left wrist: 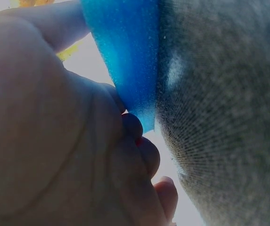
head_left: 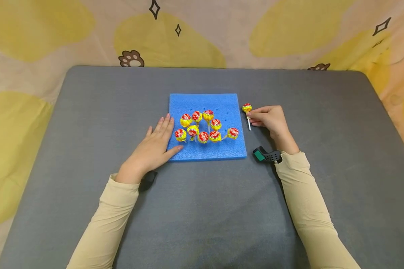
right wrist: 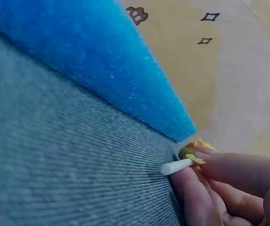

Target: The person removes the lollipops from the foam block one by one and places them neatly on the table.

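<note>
- Lollipop (head_left: 247, 108) in red-and-yellow wrapper, just beside right edge of blue foam board (head_left: 205, 101); head toward far side of grey table (head_left: 202, 209), white stick (head_left: 249, 125) toward near side.
- Pinched at neck, just under wrapped head, by thumb and fingertips of right hand (head_left: 272, 119); cannot tell whether touching tabletop or held slightly above.
- Left hand (head_left: 153, 145) laid along left edge of foam board: fingers straight, index, middle and ring together, little finger slightly apart, thumb spread over near left corner.
- Nine more lollipops (head_left: 203, 137) planted stick-down in foam board, in two uneven rows, four farther and five nearer; rightmost one tilted well over to right.
- Small dark holes (head_left: 227, 112) in foam surface, behind and to right of planted group.
- Black strap with green-faced device (head_left: 260, 155) at right wrist; beige sleeves (head_left: 309, 198) on both forearms.
- Behind table, cloth backdrop (head_left: 289, 30) with yellow patches, brown paw prints and outlined sparkles.
</note>
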Tool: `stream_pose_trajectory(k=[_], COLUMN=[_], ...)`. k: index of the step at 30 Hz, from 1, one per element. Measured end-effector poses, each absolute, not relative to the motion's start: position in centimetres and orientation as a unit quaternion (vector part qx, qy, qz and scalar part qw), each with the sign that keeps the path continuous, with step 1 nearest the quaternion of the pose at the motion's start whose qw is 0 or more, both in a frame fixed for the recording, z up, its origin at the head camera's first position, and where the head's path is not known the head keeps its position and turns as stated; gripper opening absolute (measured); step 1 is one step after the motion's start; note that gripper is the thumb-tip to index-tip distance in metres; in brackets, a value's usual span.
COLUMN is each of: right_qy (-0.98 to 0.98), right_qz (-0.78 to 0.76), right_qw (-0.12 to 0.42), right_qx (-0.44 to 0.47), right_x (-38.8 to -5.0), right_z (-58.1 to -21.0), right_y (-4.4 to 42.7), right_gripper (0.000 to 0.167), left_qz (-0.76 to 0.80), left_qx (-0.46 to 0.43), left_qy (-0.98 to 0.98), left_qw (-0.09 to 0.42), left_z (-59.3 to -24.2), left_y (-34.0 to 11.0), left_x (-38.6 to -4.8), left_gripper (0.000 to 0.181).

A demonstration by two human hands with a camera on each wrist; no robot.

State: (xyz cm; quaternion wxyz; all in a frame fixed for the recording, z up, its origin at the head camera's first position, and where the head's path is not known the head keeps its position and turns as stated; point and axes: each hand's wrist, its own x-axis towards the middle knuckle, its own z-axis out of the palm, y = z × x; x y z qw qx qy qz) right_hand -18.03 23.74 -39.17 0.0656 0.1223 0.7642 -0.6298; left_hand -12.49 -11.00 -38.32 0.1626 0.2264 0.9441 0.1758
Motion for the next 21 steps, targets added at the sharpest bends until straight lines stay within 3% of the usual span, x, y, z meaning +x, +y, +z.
stream_pose_trajectory(k=[21], right_qy=[0.794], right_qz=[-0.589], right_qw=[0.093], right_qx=[0.12], right_x=[-18.03], right_z=[-38.52], right_y=[23.95], right_gripper=[0.01], left_qz=[0.174], left_qx=[0.228], left_qy=[0.944], left_qw=[0.161], left_z=[-38.27], left_y=[-11.05], left_x=[-12.47], left_gripper=[0.085])
